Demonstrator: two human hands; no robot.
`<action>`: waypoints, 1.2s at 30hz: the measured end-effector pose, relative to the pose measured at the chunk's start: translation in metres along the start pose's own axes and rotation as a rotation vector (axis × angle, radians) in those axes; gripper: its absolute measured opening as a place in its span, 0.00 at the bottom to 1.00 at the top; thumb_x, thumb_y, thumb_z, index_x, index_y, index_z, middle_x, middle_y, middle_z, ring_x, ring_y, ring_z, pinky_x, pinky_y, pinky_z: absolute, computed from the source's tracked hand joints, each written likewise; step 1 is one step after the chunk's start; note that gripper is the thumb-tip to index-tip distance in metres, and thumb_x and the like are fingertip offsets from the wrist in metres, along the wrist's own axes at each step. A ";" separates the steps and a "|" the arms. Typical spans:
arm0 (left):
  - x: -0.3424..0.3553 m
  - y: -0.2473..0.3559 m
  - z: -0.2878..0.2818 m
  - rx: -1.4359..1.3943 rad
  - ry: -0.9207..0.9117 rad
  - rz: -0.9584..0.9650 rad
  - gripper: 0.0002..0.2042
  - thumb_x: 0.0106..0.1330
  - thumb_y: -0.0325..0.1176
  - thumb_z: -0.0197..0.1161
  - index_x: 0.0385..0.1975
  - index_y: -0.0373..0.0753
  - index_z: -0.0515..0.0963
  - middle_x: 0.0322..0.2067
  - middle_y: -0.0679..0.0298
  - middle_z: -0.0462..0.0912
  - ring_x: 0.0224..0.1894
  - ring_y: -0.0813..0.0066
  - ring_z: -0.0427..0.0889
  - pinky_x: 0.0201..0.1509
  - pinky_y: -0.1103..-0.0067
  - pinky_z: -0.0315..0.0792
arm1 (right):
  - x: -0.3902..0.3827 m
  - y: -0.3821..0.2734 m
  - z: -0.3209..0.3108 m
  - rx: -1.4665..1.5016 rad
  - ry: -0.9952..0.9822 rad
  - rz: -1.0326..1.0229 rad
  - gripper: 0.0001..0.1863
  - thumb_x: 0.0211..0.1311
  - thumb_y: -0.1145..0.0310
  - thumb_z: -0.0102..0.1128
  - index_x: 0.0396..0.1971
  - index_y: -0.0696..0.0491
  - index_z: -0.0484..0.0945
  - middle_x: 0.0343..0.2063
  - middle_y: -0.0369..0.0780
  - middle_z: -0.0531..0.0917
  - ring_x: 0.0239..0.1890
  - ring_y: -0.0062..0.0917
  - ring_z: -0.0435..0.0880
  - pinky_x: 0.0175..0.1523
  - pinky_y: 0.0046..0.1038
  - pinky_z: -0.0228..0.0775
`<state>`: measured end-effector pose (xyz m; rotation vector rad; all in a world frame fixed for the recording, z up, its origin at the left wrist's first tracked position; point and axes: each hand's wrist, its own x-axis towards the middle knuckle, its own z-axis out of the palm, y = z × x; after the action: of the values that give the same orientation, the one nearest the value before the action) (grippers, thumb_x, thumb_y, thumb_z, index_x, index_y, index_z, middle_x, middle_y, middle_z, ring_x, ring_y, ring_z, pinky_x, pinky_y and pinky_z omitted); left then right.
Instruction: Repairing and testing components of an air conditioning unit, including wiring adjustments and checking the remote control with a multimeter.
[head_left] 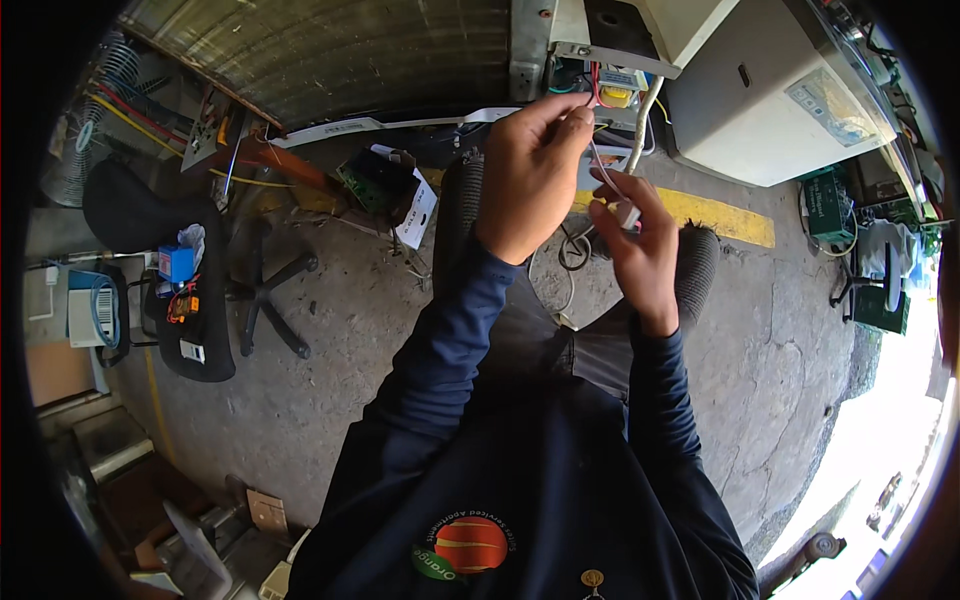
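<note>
My left hand (528, 180) is raised at the opened end of an electrical unit, thumb and forefinger pinched on a thin red wire (597, 80). Just beyond its fingertips sits a yellow-wrapped component (616, 97) inside the unit. My right hand (645, 245) is lower and to the right, its fingers closed round a small white plug-like connector (627, 213). A thin pale wire (598, 158) runs between the two hands. Close to the right hand, a thick white cable (641, 125) hangs from the unit.
A large white cabinet (770, 100) stands at the upper right. On the floor lie a yellow stripe (725, 218), a loose cable (572, 250) and an open box (415, 218). A black office chair (205, 335) at left carries a blue box (176, 263) and an orange multimeter-like device (183, 307).
</note>
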<state>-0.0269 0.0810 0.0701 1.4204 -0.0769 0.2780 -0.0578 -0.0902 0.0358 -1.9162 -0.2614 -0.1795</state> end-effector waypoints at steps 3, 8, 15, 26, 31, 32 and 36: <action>0.003 0.000 0.007 0.068 -0.039 0.099 0.14 0.77 0.28 0.60 0.55 0.29 0.84 0.28 0.74 0.78 0.24 0.90 0.62 0.23 0.88 0.53 | 0.005 -0.004 0.011 -0.190 -0.033 -0.128 0.18 0.69 0.74 0.66 0.57 0.60 0.82 0.42 0.39 0.86 0.39 0.20 0.82 0.48 0.21 0.73; -0.004 0.011 -0.001 -0.081 -0.066 -0.139 0.14 0.77 0.26 0.59 0.57 0.30 0.84 0.28 0.71 0.79 0.28 0.85 0.71 0.27 0.86 0.62 | 0.013 -0.021 0.022 -0.023 0.033 -0.099 0.20 0.70 0.71 0.66 0.58 0.63 0.81 0.48 0.45 0.86 0.42 0.22 0.84 0.48 0.23 0.74; -0.022 0.010 -0.017 0.502 -0.075 0.216 0.12 0.71 0.22 0.63 0.52 0.31 0.85 0.31 0.62 0.85 0.25 0.75 0.76 0.29 0.78 0.70 | 0.046 -0.048 0.035 0.657 0.116 0.221 0.16 0.72 0.70 0.63 0.51 0.67 0.83 0.36 0.45 0.88 0.35 0.21 0.83 0.42 0.21 0.74; 0.015 0.000 -0.002 0.986 0.096 0.462 0.12 0.70 0.25 0.64 0.51 0.38 0.86 0.21 0.55 0.86 0.16 0.58 0.78 0.23 0.67 0.69 | 0.060 -0.037 0.041 0.291 0.267 0.121 0.13 0.69 0.72 0.65 0.45 0.68 0.86 0.22 0.39 0.85 0.21 0.17 0.73 0.27 0.20 0.64; 0.030 -0.021 0.006 1.176 0.146 0.454 0.09 0.71 0.32 0.66 0.47 0.40 0.86 0.21 0.54 0.86 0.18 0.53 0.81 0.22 0.63 0.69 | 0.058 -0.043 0.033 0.150 0.223 0.043 0.13 0.69 0.72 0.65 0.45 0.67 0.86 0.22 0.39 0.84 0.21 0.16 0.72 0.27 0.20 0.63; 0.030 -0.022 0.006 1.209 0.159 0.446 0.09 0.71 0.33 0.66 0.47 0.40 0.86 0.22 0.53 0.87 0.19 0.52 0.82 0.22 0.63 0.69 | 0.058 -0.043 0.032 0.114 0.202 0.022 0.13 0.69 0.72 0.65 0.45 0.67 0.86 0.22 0.39 0.84 0.21 0.16 0.71 0.27 0.20 0.62; 0.030 -0.020 0.009 1.248 0.186 0.409 0.09 0.69 0.35 0.68 0.45 0.41 0.86 0.22 0.55 0.87 0.19 0.54 0.82 0.22 0.64 0.69 | 0.060 -0.039 0.031 0.163 0.211 0.035 0.13 0.69 0.72 0.65 0.46 0.67 0.86 0.22 0.38 0.84 0.21 0.15 0.71 0.27 0.19 0.62</action>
<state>0.0075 0.0736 0.0585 2.6046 -0.0353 0.8947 -0.0101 -0.0418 0.0752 -1.7234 -0.0978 -0.3246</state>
